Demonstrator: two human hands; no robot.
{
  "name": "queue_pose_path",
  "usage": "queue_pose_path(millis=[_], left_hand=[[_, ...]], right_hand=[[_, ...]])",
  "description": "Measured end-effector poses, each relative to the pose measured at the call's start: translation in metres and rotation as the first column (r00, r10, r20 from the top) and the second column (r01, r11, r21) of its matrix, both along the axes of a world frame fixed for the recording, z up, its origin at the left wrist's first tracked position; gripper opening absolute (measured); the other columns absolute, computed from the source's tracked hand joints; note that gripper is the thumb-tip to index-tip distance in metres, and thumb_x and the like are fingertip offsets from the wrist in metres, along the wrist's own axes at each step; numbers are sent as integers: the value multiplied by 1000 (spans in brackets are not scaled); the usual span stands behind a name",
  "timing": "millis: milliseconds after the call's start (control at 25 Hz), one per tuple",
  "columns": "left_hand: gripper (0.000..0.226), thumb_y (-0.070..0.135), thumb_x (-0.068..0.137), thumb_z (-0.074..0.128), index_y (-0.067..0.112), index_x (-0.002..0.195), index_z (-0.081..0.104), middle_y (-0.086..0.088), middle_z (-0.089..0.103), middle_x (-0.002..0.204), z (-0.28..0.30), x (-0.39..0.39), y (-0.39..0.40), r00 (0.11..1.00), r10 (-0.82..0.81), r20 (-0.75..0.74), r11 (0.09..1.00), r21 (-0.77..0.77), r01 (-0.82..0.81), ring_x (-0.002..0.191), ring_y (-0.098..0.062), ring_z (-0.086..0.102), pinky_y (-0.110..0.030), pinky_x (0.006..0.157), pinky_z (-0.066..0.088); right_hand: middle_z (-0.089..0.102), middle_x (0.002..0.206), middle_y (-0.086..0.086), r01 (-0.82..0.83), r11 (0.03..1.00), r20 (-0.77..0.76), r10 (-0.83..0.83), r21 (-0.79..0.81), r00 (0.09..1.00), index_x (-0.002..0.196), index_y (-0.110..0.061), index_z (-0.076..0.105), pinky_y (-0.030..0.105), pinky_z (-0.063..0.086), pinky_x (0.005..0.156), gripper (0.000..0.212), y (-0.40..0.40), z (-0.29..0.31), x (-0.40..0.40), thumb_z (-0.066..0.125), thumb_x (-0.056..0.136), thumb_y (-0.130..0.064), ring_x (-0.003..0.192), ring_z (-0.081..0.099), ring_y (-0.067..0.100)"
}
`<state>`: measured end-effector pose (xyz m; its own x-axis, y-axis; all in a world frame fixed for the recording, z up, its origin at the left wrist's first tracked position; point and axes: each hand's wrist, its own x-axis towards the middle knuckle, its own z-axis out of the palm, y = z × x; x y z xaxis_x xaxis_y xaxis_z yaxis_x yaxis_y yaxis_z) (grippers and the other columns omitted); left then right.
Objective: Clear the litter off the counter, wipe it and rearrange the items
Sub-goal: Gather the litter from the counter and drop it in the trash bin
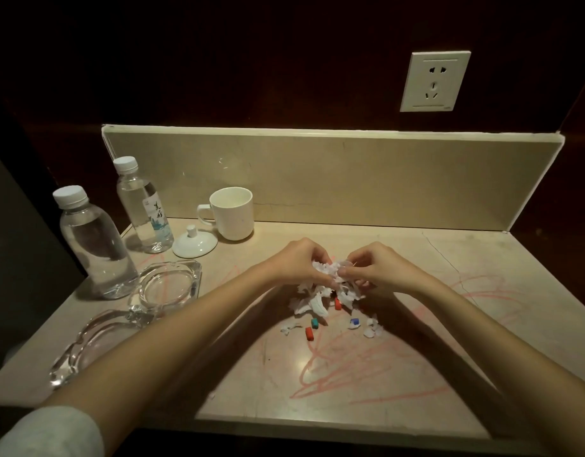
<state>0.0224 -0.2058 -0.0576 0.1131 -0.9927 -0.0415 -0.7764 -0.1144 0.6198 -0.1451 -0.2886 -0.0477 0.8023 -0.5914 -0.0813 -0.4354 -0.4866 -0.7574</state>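
Flanking paper litter (321, 288): ashtray (167, 285), mug (233, 212).

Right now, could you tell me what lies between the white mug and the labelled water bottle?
In the head view, the mug's white lid lies on the counter between the mug and labelled bottle.

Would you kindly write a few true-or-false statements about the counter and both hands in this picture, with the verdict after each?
1. Both hands gather the torn white paper scraps. True: the left hand and right hand hold them near the middle of the counter.
2. The white mug has its lid on. False: the lid lies on the counter beside it.
3. Two capped water bottles stand at the left. True: one bottle in front, the other bottle behind.
4. The counter bears no marks. False: pink scribbles cross it.
5. A plug sits in the wall socket. False: nothing is plugged in.
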Motion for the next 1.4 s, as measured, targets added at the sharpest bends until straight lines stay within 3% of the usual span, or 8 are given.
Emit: queue_pose_path(millis=[80, 360, 560, 880, 1040, 1120, 1240, 1400], left_hand=[[29, 37, 67, 84, 17, 83, 73, 11, 61, 72, 2, 5, 4, 1000, 3, -22, 1000, -22, -4, 68, -3, 50, -21, 58, 35], [30, 32, 68, 85, 12, 87, 73, 6, 65, 78, 8, 24, 21, 991, 2, -135, 996, -91, -15, 71, -4, 55, -20, 64, 40], [24, 28, 70, 84, 13, 85, 72, 7, 66, 76, 11, 40, 34, 986, -9, -165, 990, -139, -14, 69, -2, 56, -20, 65, 42], [18, 19, 71, 83, 11, 83, 71, 0, 68, 80, 11, 49, 65, 968, -75, -240, 981, -193, 28, 75, -6, 58, -22, 71, 44], [21, 17, 71, 83, 7, 86, 72, 9, 65, 76, 16, 47, 105, 967, -51, -248, 978, -208, -2, 67, 8, 55, -7, 65, 41], [20, 19, 72, 83, 10, 86, 72, 8, 66, 78, 21, 47, 132, 968, -33, -248, 978, -209, -20, 73, 6, 58, -9, 70, 43], [18, 23, 72, 83, 17, 85, 72, 7, 70, 82, 23, 44, 186, 967, -5, -255, 977, -205, -49, 82, 0, 62, -20, 78, 47], [20, 23, 72, 83, 15, 87, 72, 7, 70, 86, 8, 42, 273, 959, 77, -271, 976, -176, -128, 85, 1, 62, -11, 75, 44]], right_hand=[[67, 63, -4, 9, 1000, 5, -9, -13, 1000, 74, -17, 72, 25, 51, 59, 9, 2, 1, 5, 72, 83, -21, 57, 62, 7], [67, 67, 10, 98, 991, 79, -105, 97, 991, 82, 0, 71, 26, 55, 60, 7, 14, 5, 24, 74, 79, -6, 55, 61, 11], [68, 68, 10, 157, 980, 137, -173, 125, 975, 80, -1, 70, 20, 55, 56, 2, 35, 10, 37, 71, 80, 0, 55, 64, 12], [67, 57, 2, 212, 959, 204, -250, 191, 947, 68, -9, 67, 18, 51, 52, 15, 77, 10, 41, 73, 77, 0, 54, 64, 10], [68, 61, 4, 207, 963, 213, -242, 174, 947, 70, -9, 67, 18, 53, 50, 12, 119, 19, 40, 72, 78, -1, 57, 65, 12], [69, 70, 10, 189, 969, 221, -222, 159, 950, 76, -6, 69, 24, 58, 60, 5, 142, 22, 41, 72, 79, -3, 62, 67, 16], [71, 75, 11, 152, 974, 240, -189, 165, 952, 85, -1, 69, 18, 55, 57, 6, 186, 21, 41, 71, 80, -5, 61, 69, 10], [70, 76, 14, 47, 968, 246, -109, 245, 963, 78, -3, 68, 22, 57, 63, 4, 258, 0, 45, 69, 80, -1, 62, 67, 12]])
